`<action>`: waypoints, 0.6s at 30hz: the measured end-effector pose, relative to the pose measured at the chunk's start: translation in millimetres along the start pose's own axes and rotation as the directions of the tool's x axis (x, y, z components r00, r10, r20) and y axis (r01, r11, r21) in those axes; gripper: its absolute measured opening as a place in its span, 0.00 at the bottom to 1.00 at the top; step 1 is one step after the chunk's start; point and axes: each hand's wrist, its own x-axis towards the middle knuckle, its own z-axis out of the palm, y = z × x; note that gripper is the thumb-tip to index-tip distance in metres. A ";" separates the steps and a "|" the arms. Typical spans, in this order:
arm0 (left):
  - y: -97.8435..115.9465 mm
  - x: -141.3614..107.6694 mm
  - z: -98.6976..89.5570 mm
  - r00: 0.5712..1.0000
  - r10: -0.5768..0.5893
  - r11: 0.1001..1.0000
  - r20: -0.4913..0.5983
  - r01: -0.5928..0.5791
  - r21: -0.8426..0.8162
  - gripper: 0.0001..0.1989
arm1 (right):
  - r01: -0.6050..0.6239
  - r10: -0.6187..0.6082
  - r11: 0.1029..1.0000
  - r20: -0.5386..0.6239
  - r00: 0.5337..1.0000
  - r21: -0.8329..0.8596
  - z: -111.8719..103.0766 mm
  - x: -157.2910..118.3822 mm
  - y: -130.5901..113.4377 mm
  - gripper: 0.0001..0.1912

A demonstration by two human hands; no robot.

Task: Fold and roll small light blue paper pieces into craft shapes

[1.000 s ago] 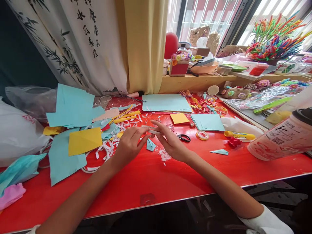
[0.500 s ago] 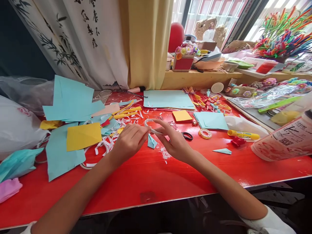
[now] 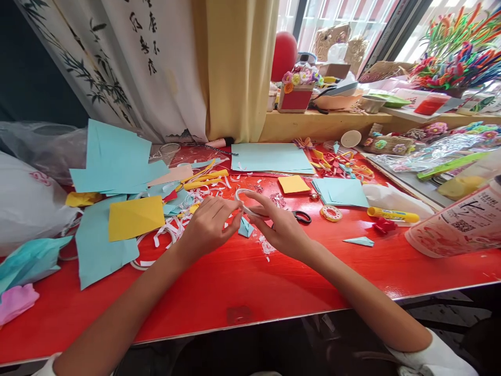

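Note:
My right hand [image 3: 285,230] grips a thin white roll of tape [image 3: 241,193] between thumb and fingers, over the red table. My left hand [image 3: 209,222] meets it from the left, its thumb and fingertips closed at the roll's near edge. What exactly those fingertips pinch is too small to make out. Just below the hands lies a small folded light-blue paper piece [image 3: 246,228]. Black-handled scissors [image 3: 303,217] rest beyond my right hand, partly hidden by it.
Light-blue sheets [image 3: 104,256] and a yellow sheet [image 3: 136,218] lie at left, beside white paper scraps. Farther back are a blue paper stack [image 3: 272,158] and yellow squares [image 3: 294,184]. A tape roll [image 3: 331,213], a glue stick [image 3: 392,215] and a large cup [image 3: 457,224] stand or lie right.
My left thumb has separated slightly from its fingers and lowered. The roll stays in my right hand, and the whole view has shifted very slightly.

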 end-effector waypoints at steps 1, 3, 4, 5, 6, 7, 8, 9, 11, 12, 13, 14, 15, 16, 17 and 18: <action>0.1 0.0 0.2 1.000 -0.003 1.000 0.007 0.003 -0.011 0.10 | -0.002 0.002 1.000 -0.001 1.000 0.000 0.2 -0.2 0.0 0.20; 0.3 0.3 0.1 1.000 -0.002 1.000 0.017 0.002 -0.016 0.09 | -0.001 0.001 1.000 0.000 1.000 -0.006 1.0 -0.8 0.2 0.20; 0.4 0.5 0.0 1.000 0.001 1.000 0.014 -0.001 -0.012 0.09 | -0.002 0.002 1.000 0.001 1.000 -0.015 1.5 -1.1 0.4 0.20; 0.5 0.7 -0.2 1.000 0.004 1.000 0.008 -0.004 -0.007 0.08 | -0.002 0.002 1.000 0.004 1.000 -0.022 2.1 -1.2 0.5 0.21; 0.8 1.0 -0.5 1.000 0.006 1.000 -0.001 -0.006 -0.004 0.08 | -0.002 0.002 1.000 0.009 1.000 -0.021 2.7 -1.3 0.6 0.22; 1.2 1.3 -0.8 1.000 0.005 1.000 -0.011 -0.006 -0.007 0.08 | -0.005 0.005 1.000 0.016 1.000 -0.007 3.3 -1.2 0.7 0.25; 1.8 1.7 -1.1 1.000 -0.001 1.000 -0.019 0.001 -0.016 0.08 | -0.013 0.013 1.000 0.027 1.000 0.028 3.9 -0.9 0.7 0.28; 2.7 2.3 -1.4 1.000 -0.011 0.999 -0.024 0.010 -0.034 0.08 | -0.032 0.029 0.996 0.041 0.999 0.087 4.3 -0.4 0.6 0.30; 5.1 3.5 -2.2 0.999 -0.038 0.995 -0.034 0.035 -0.092 0.08 | -0.097 0.081 0.965 0.076 0.994 0.243 4.4 0.9 0.7 0.31; 6.5 4.3 -2.8 0.998 -0.051 0.990 -0.038 0.046 -0.130 0.08 | -0.132 0.110 0.943 0.090 0.990 0.304 3.9 1.8 0.9 0.29; 8.0 5.0 -3.5 0.997 -0.065 0.984 -0.036 0.058 -0.170 0.08 | -0.158 0.131 0.928 0.102 0.986 0.338 2.9 2.6 1.1 0.26; 9.5 5.8 -4.5 0.996 -0.080 0.975 -0.031 0.072 -0.209 0.08 | -0.169 0.142 0.926 0.103 0.984 0.338 1.4 3.4 1.3 0.23; 10.9 6.7 -5.7 0.995 -0.098 0.965 -0.023 0.090 -0.245 0.08 | -0.161 0.140 0.939 0.089 0.986 0.305 -0.6 4.1 1.5 0.21; 12.1 7.7 -7.1 0.992 -0.124 0.954 -0.011 0.116 -0.275 0.08 | -0.140 0.128 0.960 0.063 0.990 0.242 -3.0 4.8 1.6 0.19; 13.1 8.8 -8.8 0.988 -0.155 0.941 0.005 0.149 -0.303 0.08 | -0.109 0.106 0.982 0.031 0.994 0.154 -5.7 5.2 1.6 0.18; 13.9 9.9 -10.6 0.982 -0.188 0.927 0.015 0.183 -0.327 0.08 | -0.076 0.077 0.996 -0.009 0.997 0.047 -8.4 5.5 1.3 0.16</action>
